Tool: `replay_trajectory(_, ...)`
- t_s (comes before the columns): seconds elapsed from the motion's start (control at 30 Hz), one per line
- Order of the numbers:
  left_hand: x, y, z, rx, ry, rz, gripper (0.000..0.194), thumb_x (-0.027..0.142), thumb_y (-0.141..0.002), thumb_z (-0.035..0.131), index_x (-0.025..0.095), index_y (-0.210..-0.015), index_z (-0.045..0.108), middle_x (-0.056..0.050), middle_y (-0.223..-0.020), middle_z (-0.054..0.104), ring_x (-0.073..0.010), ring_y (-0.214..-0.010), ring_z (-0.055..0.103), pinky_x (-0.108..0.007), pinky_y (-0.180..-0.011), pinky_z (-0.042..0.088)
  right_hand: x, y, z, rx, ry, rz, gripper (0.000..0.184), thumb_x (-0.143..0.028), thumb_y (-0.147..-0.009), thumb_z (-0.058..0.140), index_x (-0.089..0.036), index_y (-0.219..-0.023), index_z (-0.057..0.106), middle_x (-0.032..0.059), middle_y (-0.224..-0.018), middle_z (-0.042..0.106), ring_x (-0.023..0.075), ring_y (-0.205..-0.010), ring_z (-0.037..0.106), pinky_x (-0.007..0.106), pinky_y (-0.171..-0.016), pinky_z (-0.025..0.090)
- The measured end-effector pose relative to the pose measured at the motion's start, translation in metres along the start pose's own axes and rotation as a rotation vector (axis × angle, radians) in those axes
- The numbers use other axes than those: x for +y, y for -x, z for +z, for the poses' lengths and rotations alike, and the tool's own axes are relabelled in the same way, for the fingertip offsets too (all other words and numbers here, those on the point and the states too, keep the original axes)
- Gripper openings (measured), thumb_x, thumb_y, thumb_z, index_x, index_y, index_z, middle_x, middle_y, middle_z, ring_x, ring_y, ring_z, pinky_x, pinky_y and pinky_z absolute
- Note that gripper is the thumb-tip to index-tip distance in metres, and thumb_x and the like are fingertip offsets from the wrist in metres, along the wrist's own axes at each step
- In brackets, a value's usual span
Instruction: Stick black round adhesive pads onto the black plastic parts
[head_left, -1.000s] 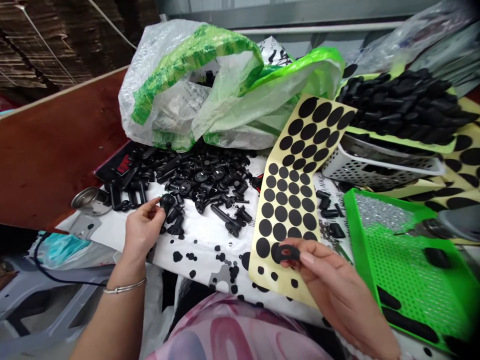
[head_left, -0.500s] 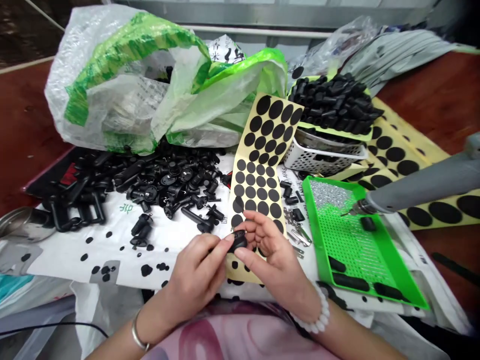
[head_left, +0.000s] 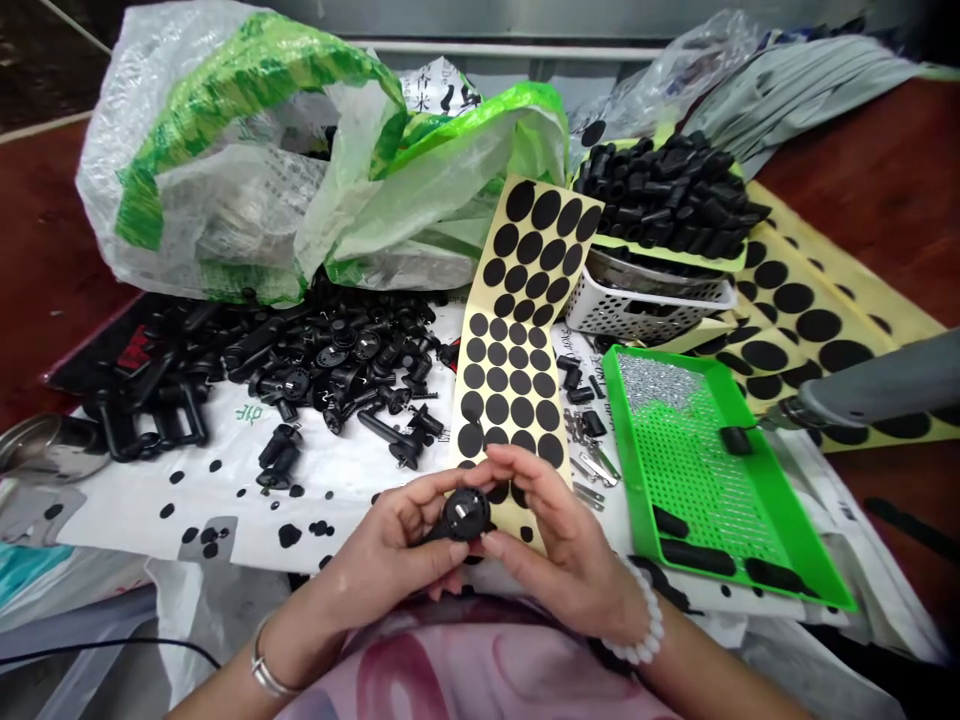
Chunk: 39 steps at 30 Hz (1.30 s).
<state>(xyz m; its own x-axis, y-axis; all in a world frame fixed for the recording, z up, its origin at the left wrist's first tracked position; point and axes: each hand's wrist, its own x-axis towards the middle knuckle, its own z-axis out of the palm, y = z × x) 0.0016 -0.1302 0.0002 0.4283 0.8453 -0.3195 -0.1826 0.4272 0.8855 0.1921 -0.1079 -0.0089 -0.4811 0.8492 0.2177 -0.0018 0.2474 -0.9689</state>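
Note:
My left hand [head_left: 382, 565] and my right hand [head_left: 559, 545] meet in front of me, both holding a round black plastic part [head_left: 463, 515] with its flat face turned up. The fingers of both hands wrap its edges, and its underside is hidden. Just behind my right hand lies a tan sheet of black adhesive dots [head_left: 510, 350], its lower end partly covered by my fingers. A heap of black plastic fittings [head_left: 330, 365] lies on white paper [head_left: 247, 500] to the left of the sheet.
A green perforated tray [head_left: 712, 480] holds black pieces at the right. A grey tool [head_left: 877, 385] reaches over it. Behind stand a white plastic basket [head_left: 637, 312], black cylinders [head_left: 667, 195] and a large plastic bag [head_left: 225, 170]. A metal bowl [head_left: 30, 445] sits at the left.
My left hand has taken a black part from the heap, and my hands have come together on it. The part has turned, its round face now upward. The view has shifted left.

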Motion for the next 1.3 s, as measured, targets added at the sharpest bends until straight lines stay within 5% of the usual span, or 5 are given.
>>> replay_trajectory(0.13,-0.004,-0.006,-0.004,0.198,0.027,-0.019,0.051,0.023,-0.078,0.069,0.013,-0.124,0.050,-0.006,-0.087,0.069,-0.0074,-0.054,0.058,-0.018,-0.048,0.047,0.000,-0.008,-0.011,0.341,-0.051,0.014,0.016,-0.016,-0.083,0.063,-0.028,-0.095,0.062,-0.0012,-0.090,0.059,0.0125,-0.086,0.056,0.026,-0.080,0.045)
replay_trajectory(0.23,-0.002,-0.008,-0.006,0.258,0.016,0.031,0.054,0.024,-0.079,0.069,0.011,-0.126,0.046,-0.007,-0.088,0.070,-0.0094,-0.061,0.061,-0.018,-0.051,0.048,-0.008,-0.015,-0.021,0.433,-0.190,0.111,0.007,-0.021,-0.082,0.064,-0.024,-0.076,0.063,-0.0013,-0.086,0.060,0.0120,-0.083,0.054,0.026,-0.079,0.043)
replay_trajectory(0.43,0.006,-0.010,-0.004,0.259,-0.054,0.093,0.058,0.026,-0.079,0.067,0.011,-0.129,0.043,-0.005,-0.088,0.069,-0.0128,-0.070,0.064,-0.022,-0.059,0.053,-0.031,-0.026,-0.027,0.179,-0.406,0.451,0.013,-0.026,-0.074,0.069,-0.019,-0.065,0.062,0.0040,-0.098,0.066,0.0149,-0.090,0.057,0.032,-0.089,0.041)
replay_trajectory(0.7,0.007,-0.005,-0.005,0.153,-0.202,0.107,0.056,0.025,-0.085,0.061,0.012,-0.135,0.042,-0.011,-0.109,0.068,-0.0123,-0.080,0.063,-0.020,-0.065,0.049,-0.039,-0.041,-0.027,-0.055,-0.306,0.564,0.016,-0.028,-0.069,0.070,-0.017,-0.062,0.063,0.0064,-0.100,0.064,0.0162,-0.094,0.057,0.032,-0.088,0.040)
replay_trajectory(1.3,0.015,-0.006,-0.001,0.109,-0.235,0.100,0.051,0.024,-0.082,0.064,0.020,-0.132,0.053,-0.005,-0.093,0.069,-0.0148,-0.080,0.062,-0.022,-0.070,0.049,-0.034,-0.046,-0.030,-0.113,-0.109,0.531,0.014,-0.027,-0.072,0.065,-0.016,-0.064,0.064,0.0060,-0.100,0.064,0.0175,-0.090,0.058,0.034,-0.083,0.044)
